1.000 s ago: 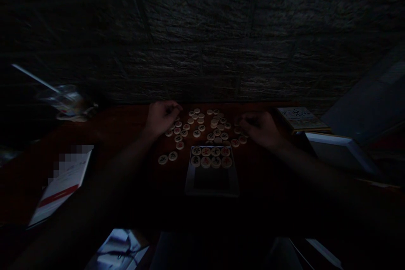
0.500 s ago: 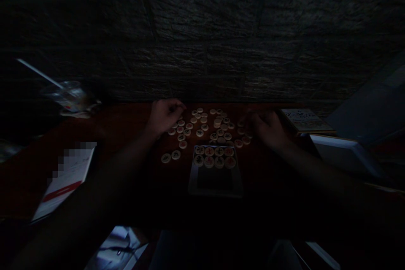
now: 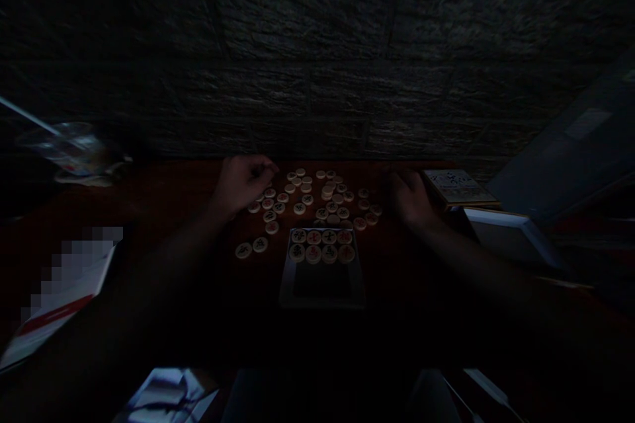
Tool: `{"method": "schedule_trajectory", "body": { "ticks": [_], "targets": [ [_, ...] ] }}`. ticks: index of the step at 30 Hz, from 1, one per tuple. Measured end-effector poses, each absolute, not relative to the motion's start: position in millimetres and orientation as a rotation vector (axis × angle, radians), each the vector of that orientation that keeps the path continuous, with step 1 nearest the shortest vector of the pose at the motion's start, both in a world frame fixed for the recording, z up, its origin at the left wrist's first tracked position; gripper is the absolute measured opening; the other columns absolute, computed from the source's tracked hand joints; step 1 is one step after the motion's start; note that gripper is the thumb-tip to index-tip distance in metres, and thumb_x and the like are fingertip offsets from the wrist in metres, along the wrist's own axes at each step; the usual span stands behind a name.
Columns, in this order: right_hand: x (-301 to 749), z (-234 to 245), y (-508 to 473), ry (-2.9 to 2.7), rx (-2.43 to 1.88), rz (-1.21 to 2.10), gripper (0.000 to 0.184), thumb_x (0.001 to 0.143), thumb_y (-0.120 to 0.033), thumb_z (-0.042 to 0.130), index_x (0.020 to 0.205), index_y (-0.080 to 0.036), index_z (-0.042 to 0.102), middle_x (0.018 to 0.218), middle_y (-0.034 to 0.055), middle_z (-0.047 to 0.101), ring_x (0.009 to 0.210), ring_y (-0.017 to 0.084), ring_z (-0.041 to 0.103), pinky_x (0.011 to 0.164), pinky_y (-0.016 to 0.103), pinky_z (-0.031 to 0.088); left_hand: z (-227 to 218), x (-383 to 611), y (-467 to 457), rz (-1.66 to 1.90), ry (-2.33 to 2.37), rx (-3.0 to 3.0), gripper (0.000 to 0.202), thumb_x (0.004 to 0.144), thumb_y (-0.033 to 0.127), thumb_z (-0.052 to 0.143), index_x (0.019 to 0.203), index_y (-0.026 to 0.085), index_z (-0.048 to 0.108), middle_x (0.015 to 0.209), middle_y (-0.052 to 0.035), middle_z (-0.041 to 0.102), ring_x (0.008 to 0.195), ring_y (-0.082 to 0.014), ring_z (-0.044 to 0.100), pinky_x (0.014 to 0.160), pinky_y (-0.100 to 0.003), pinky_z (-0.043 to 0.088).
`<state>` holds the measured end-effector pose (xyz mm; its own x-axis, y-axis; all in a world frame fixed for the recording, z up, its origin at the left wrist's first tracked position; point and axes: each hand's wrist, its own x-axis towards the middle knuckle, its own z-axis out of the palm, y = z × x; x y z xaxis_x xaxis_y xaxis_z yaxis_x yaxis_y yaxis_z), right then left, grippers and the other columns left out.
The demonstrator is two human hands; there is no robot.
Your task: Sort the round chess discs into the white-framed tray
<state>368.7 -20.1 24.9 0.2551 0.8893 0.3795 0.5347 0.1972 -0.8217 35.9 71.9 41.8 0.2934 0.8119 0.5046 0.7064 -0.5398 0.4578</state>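
**Left hand [image 3: 242,184] and right hand [image 3: 409,197] curled at xiangqi discs [image 3: 307,199], dim light.**
From here I can't tell whether either hand grips a disc. The loose discs lie scattered on the counter [image 3: 169,188] between the hands; eight more sit in two rows on a white-framed tray [image 3: 284,287] just nearer me.

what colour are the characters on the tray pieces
Cream round xiangqi pieces carry red and black characters; head view.

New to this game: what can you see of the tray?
The tray is a rectangle with a pale rim and dark centre, lying on the table. Eight round pieces in two rows of four cover its far half, showing red or black characters; the near half is bare. Neither left hand nor right hand touches it.
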Motion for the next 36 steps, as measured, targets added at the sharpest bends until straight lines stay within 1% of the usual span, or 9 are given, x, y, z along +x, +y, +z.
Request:
{"method": "schedule_trajectory", "body": {
  "ticks": [7, 13, 16, 19, 21, 24, 26, 30, 36],
  "targets": [
    [374, 19, -14, -1.571, -1.654, 0.286, 0.026, 0.088, -0.026, 0.060, 0.103, -0.017, 0.080, 0.108, 0.0114, 0.081, 0.098, 0.028, 0.075, 0.084, 0.037, 0.055, 47, 39, 67, 1.045, 1.405, 2.429, 0.025, 0.086, 0.030, 0.057, 0.089, 0.023, 0.081, 0.078, -0.0033, 0.079, 0.071, -0.0219, 0.071, 0.068, -0.033, 0.052],
    [368, 24, -16, -1.803, -1.779, 0.290, 0.022, 0.090, -0.034, 0.067, 0.096, -0.021, 0.084, 0.090, 0.0072, 0.082, 0.080, 0.026, 0.077, 0.065, 0.031, 0.051, 47, 43, 66, 1.017, 1.359, 2.478, 0.026, 0.085, 0.029, 0.057, 0.087, 0.020, 0.080, 0.081, -0.0047, 0.080, 0.074, -0.0219, 0.072, 0.069, -0.032, 0.051],
    [367, 25, -14, -1.818, -1.831, 0.267, 0.022, 0.091, -0.035, 0.068, 0.088, -0.021, 0.084, 0.087, 0.0067, 0.082, 0.078, 0.025, 0.076, 0.062, 0.030, 0.048, 47, 48, 61, 1.001, 1.292, 2.506, 0.026, 0.085, 0.027, 0.056, 0.087, 0.018, 0.081, 0.082, -0.0058, 0.080, 0.073, -0.0213, 0.071, 0.068, -0.031, 0.050],
    [367, 23, -12, -1.785, -1.800, 0.418, 0.018, 0.090, -0.033, 0.067, 0.089, -0.021, 0.082, 0.084, 0.0044, 0.081, 0.072, 0.021, 0.074, 0.060, 0.028, 0.048, 46, 57, 53, 0.968, 1.217, 2.536, 0.024, 0.085, 0.026, 0.057, 0.086, 0.020, 0.080, 0.082, -0.0042, 0.080, 0.072, -0.0194, 0.071, 0.067, -0.031, 0.049],
    [367, 20, -10, -1.755, -1.760, 0.463, 0.014, 0.089, -0.030, 0.069, 0.089, -0.021, 0.080, 0.083, 0.0041, 0.080, 0.068, 0.019, 0.073, 0.058, 0.027, 0.049, 45, 65, 45, 0.919, 1.182, 2.560, 0.021, 0.085, 0.025, 0.058, 0.084, 0.021, 0.078, 0.075, -0.0016, 0.077, 0.066, -0.0171, 0.068, 0.065, -0.030, 0.047],
    [366, 17, -9, -1.721, -1.667, 0.406, 0.010, 0.087, -0.028, 0.070, 0.085, -0.020, 0.074, 0.087, 0.0062, 0.079, 0.073, 0.020, 0.074, 0.060, 0.028, 0.051, 45, 77, 35, 0.899, 1.098, 2.586, 0.020, 0.088, 0.026, 0.058, 0.085, 0.022, 0.078, 0.067, 0.0004, 0.073, 0.059, -0.0147, 0.064, 0.062, -0.029, 0.045],
    [363, 19, -11, -1.663, -1.592, 0.427, 0.011, 0.086, -0.031, 0.073, 0.085, -0.020, 0.073, 0.088, 0.0071, 0.079, 0.075, 0.021, 0.074, 0.062, 0.029, 0.053, 44, 84, 29, 0.937, 1.030, 2.572, 0.021, 0.089, 0.024, 0.057, 0.088, 0.022, 0.078, 0.074, -0.0004, 0.076, 0.062, -0.0145, 0.065, 0.063, -0.030, 0.046],
    [345, 30, -25, -1.492, -1.449, 0.658, 0.030, 0.083, -0.043, 0.079, 0.099, -0.019, 0.077, 0.091, 0.0088, 0.080, 0.073, 0.022, 0.074, 0.060, 0.031, 0.057, 42, 95, 20, 1.068, 0.914, 2.484, 0.018, 0.092, 0.027, 0.058, 0.091, 0.022, 0.076, 0.087, -0.0015, 0.079, 0.075, -0.0153, 0.071, 0.068, -0.029, 0.049],
    [315, 41, -46, -1.436, -1.255, 0.906, 0.032, 0.080, -0.040, 0.082, 0.108, -0.026, 0.080, 0.105, 0.0058, 0.081, 0.081, 0.021, 0.075, 0.062, 0.032, 0.061, 37, 108, 12, 1.139, 0.724, 2.283, 0.015, 0.089, 0.031, 0.071, 0.100, 0.021, 0.074, 0.086, -0.0007, 0.078, 0.073, -0.0129, 0.070, 0.065, -0.026, 0.051]
  ]
}}
